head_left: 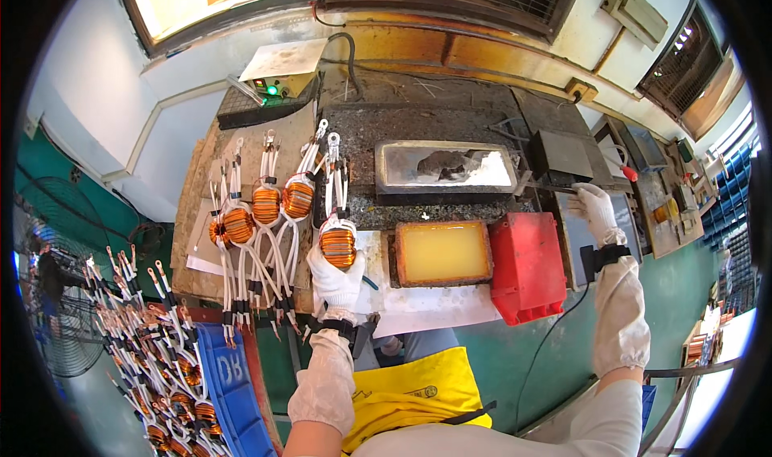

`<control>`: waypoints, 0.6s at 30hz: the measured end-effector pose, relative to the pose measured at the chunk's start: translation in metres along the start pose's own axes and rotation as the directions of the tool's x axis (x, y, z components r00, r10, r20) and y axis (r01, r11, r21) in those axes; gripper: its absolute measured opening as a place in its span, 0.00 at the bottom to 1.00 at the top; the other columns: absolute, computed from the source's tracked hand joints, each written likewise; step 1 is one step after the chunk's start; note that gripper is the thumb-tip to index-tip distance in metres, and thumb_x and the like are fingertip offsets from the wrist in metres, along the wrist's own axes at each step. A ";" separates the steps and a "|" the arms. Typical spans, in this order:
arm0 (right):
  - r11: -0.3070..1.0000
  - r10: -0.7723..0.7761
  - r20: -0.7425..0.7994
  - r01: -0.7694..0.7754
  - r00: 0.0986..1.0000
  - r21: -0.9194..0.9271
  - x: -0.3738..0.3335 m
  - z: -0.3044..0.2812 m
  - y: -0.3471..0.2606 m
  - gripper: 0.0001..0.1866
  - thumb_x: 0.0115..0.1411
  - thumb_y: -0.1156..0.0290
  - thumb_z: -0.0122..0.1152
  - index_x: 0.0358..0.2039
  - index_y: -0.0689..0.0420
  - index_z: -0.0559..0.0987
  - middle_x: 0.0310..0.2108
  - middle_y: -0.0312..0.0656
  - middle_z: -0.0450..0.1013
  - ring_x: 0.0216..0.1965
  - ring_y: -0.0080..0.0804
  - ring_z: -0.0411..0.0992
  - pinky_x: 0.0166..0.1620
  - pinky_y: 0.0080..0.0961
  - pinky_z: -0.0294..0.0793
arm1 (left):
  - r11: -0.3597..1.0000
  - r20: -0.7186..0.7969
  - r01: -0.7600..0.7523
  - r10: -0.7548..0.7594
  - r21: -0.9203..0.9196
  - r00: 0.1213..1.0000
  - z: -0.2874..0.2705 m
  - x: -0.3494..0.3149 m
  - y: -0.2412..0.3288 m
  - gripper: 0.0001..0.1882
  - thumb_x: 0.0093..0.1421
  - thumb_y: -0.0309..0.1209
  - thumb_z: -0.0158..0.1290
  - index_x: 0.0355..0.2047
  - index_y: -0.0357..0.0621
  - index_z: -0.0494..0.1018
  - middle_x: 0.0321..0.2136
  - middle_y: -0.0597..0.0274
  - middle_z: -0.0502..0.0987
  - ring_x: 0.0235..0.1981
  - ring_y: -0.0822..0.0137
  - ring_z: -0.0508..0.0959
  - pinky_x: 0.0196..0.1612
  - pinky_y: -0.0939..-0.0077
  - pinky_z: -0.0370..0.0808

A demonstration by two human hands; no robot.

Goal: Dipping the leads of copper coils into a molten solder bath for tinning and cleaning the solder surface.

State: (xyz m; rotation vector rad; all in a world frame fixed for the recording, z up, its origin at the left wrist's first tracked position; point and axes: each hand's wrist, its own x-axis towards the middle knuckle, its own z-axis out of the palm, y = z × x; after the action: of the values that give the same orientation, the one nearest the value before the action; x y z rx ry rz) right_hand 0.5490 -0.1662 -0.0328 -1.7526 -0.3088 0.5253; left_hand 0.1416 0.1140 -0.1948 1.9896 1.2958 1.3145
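My left hand [335, 284], in a white glove, is closed round a toroidal coil [338, 248] wound with orange copper wire. The coil's white-sleeved leads point away from me, ending in metal ring lugs [333, 140]. My gloved right hand [593, 209] is at the right of the bench, its fingers closed on the end of a thin dark rod [553, 188]. That rod reaches left to the rim of a rectangular solder pot [384, 185], where shiny molten metal [490, 167] carries a dark patch. Nearer me sits a tray of yellowish liquid [444, 252].
Several more coils [266, 205] lie at the left of the bench. A red plastic bin [527, 264] stands right of the yellow liquid. A controller with a green light [277, 87] is at the back left. Below left, a blue crate [233, 384] adjoins piled coils [173, 376].
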 end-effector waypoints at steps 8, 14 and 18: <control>1.000 -0.003 0.054 0.003 0.999 -0.006 -0.006 0.009 -0.006 0.12 0.64 0.72 0.48 0.44 0.62 0.74 0.33 0.43 0.76 0.28 0.28 0.76 0.31 0.21 0.78 | 0.999 -0.020 0.001 0.000 0.053 1.000 -0.003 0.000 -0.002 0.41 0.39 0.39 0.68 0.51 0.39 0.60 0.42 0.47 0.68 0.42 0.45 0.73 0.44 0.55 0.72; 0.986 -0.030 0.011 0.031 0.999 -0.166 -0.005 -0.004 -0.007 0.11 0.64 0.72 0.48 0.44 0.60 0.75 0.32 0.42 0.76 0.28 0.27 0.76 0.30 0.22 0.77 | 0.998 0.001 0.048 -0.048 0.035 0.999 -0.003 -0.001 0.004 0.38 0.42 0.36 0.66 0.52 0.41 0.60 0.43 0.47 0.70 0.43 0.46 0.74 0.46 0.57 0.72; 0.992 -0.112 -0.107 0.105 0.988 -0.066 -0.001 -0.034 -0.005 0.12 0.64 0.71 0.48 0.44 0.59 0.76 0.30 0.40 0.76 0.27 0.25 0.75 0.30 0.21 0.76 | 0.993 0.019 0.106 -0.107 0.041 0.994 -0.005 0.001 0.010 0.38 0.43 0.37 0.66 0.52 0.40 0.61 0.44 0.47 0.70 0.44 0.47 0.74 0.47 0.58 0.71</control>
State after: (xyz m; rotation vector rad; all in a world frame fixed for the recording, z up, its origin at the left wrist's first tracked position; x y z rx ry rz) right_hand 0.5656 -0.1940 -0.0216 -1.8044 -0.3431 0.3427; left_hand 0.1416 0.1094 -0.1850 1.9268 1.4083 1.2236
